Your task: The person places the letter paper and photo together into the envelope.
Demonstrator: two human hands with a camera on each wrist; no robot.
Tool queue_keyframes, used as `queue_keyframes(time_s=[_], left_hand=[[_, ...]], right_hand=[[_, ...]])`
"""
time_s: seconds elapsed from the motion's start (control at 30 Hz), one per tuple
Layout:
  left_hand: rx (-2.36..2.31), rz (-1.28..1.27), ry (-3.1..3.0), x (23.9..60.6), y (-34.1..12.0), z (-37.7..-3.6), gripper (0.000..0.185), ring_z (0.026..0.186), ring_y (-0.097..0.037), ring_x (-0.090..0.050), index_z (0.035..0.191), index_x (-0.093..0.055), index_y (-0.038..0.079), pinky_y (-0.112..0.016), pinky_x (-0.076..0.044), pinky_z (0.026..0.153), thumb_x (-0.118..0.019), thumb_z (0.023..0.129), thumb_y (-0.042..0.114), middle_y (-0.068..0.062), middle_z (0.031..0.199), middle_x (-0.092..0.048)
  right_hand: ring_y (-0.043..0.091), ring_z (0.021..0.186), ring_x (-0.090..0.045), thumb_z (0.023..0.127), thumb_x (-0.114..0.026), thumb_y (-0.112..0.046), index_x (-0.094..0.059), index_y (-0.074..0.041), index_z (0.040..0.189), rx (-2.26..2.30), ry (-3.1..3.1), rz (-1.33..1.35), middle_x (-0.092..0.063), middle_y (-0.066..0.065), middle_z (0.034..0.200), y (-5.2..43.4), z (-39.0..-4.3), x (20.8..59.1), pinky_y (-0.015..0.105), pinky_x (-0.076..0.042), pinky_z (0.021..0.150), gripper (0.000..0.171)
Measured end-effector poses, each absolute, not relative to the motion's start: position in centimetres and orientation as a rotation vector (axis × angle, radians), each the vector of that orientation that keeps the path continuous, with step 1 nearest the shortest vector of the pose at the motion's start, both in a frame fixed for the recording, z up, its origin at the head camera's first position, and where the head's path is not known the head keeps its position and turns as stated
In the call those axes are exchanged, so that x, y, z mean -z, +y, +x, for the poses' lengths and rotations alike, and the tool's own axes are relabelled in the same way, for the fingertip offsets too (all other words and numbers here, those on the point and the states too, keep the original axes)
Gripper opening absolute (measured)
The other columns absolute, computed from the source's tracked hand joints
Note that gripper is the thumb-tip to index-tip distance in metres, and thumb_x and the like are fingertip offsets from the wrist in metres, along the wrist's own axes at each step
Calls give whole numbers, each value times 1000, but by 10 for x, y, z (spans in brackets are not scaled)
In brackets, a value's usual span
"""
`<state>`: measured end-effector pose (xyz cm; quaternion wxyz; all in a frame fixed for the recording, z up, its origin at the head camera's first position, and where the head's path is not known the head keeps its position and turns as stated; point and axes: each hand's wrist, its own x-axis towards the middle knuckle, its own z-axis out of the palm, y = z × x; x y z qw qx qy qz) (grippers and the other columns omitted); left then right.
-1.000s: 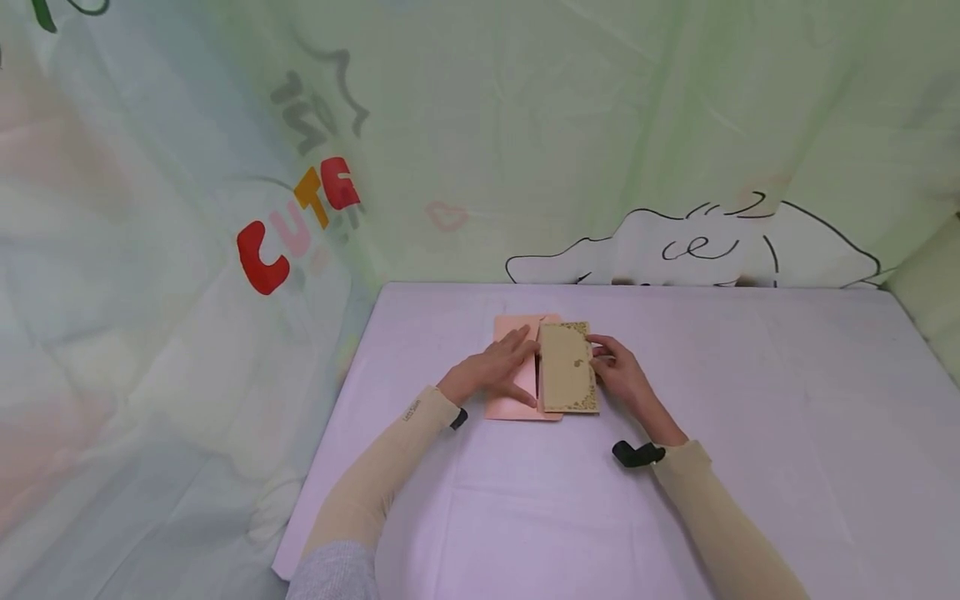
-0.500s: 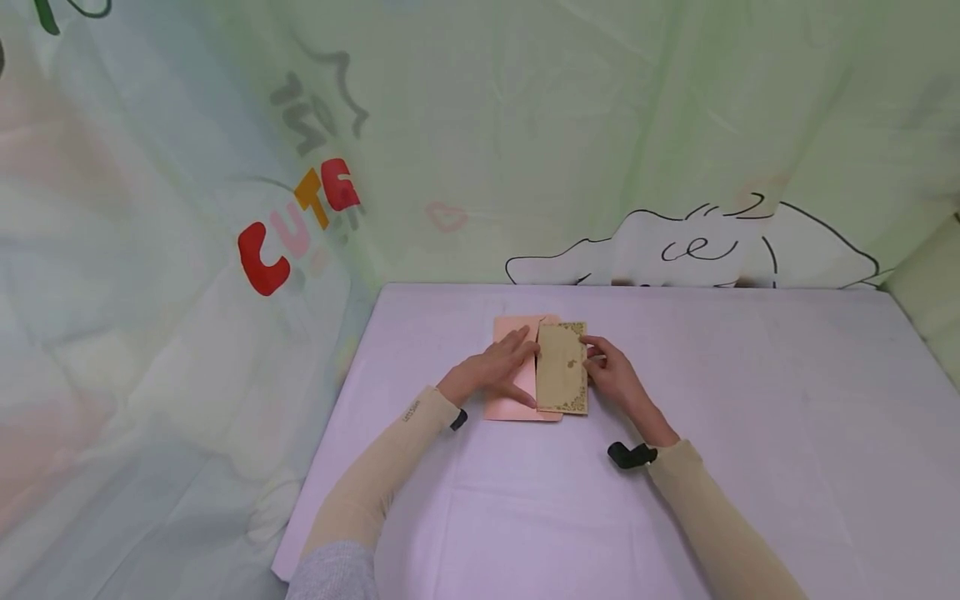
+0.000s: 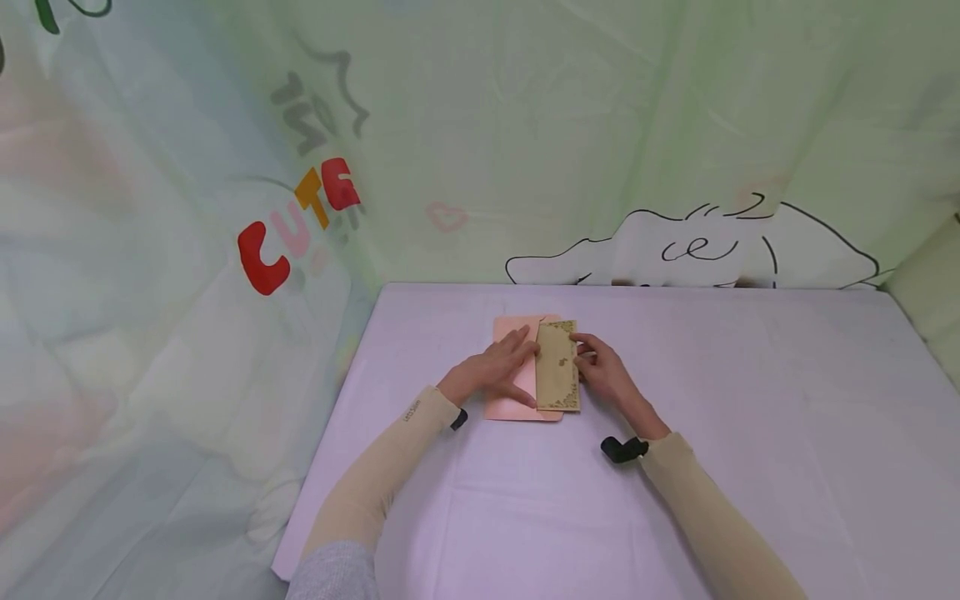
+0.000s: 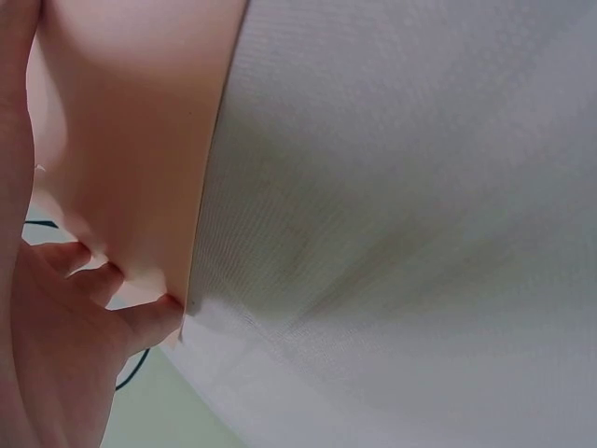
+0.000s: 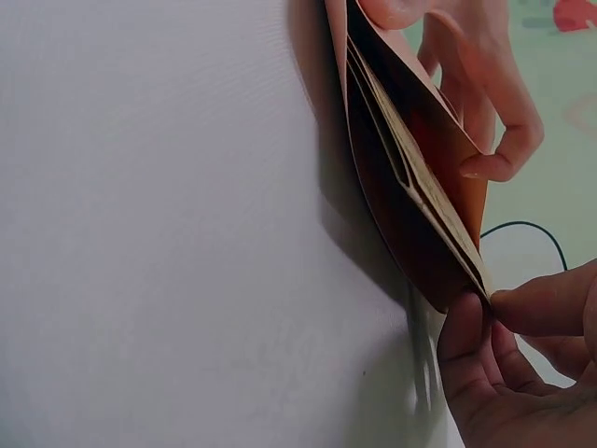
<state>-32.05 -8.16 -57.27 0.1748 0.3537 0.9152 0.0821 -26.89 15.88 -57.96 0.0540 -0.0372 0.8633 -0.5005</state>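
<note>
A pink envelope (image 3: 510,410) lies on the table with its mouth facing right. My left hand (image 3: 483,372) spreads over it, holding the mouth's upper edge raised with bent fingertips; the left wrist view shows its fingers on the envelope (image 4: 140,131). A cream card (image 3: 553,379) with gold corner ornaments sits partly inside, its left part hidden. My right hand (image 3: 611,377) pinches the card's right edge between thumb and fingers. In the right wrist view, the layered card (image 5: 410,182) stands between the envelope's two walls.
The table (image 3: 750,400) has a pale lilac cloth, and its left edge slants towards me. Printed curtains (image 3: 480,142) hang behind and to the left. A small black wrist mount (image 3: 624,450) sits at my right cuff.
My right hand has moved left with the card, which has slid further into the envelope. The left hand and the envelope have stayed in place.
</note>
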Motion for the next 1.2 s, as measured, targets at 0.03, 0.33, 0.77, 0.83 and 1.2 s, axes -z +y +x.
queue_keyframes(time_s=[0.03, 0.33, 0.77, 0.83, 1.2], left_hand=[[-233, 1002, 2596, 573, -82, -321, 97, 158, -30, -5, 144, -28, 30, -51, -26, 123, -70, 71, 78, -10, 170, 1], [-225, 1008, 2606, 572, -81, -320, 100, 158, -30, -6, 146, -27, 28, -50, -27, 123, -72, 71, 77, -11, 170, -1], [-223, 993, 2601, 574, -83, -319, 105, 159, -26, -2, 152, -21, 29, -49, -23, 124, -70, 73, 77, -8, 171, 4], [-225, 999, 2601, 574, -83, -319, 105, 159, -27, -2, 153, -22, 28, -49, -23, 125, -70, 73, 77, -9, 171, 3], [-248, 1016, 2596, 573, -83, -320, 105, 158, -29, -2, 154, -22, 28, -51, -23, 124, -71, 74, 75, -11, 171, 2]], right_hand=[[30, 97, -61, 102, -47, -2, -42, -2, 148, 1522, 2619, -120, -55, 25, 126, 158, -269, 579, 29, -51, 74, 46], [28, 96, -60, 102, -47, -3, -42, -4, 148, 1492, 2605, -132, -55, 22, 126, 144, -273, 579, 29, -52, 74, 46], [28, 99, -58, 102, -49, -1, -45, -1, 146, 1441, 2636, -238, -57, 23, 123, 126, -276, 581, 29, -49, 77, 44], [29, 100, -59, 102, -49, -1, -46, 0, 145, 1433, 2644, -254, -59, 23, 122, 123, -276, 581, 31, -50, 79, 44], [30, 99, -58, 99, -53, 1, -48, 3, 143, 1391, 2673, -303, -60, 22, 116, 112, -279, 581, 38, -50, 84, 44]])
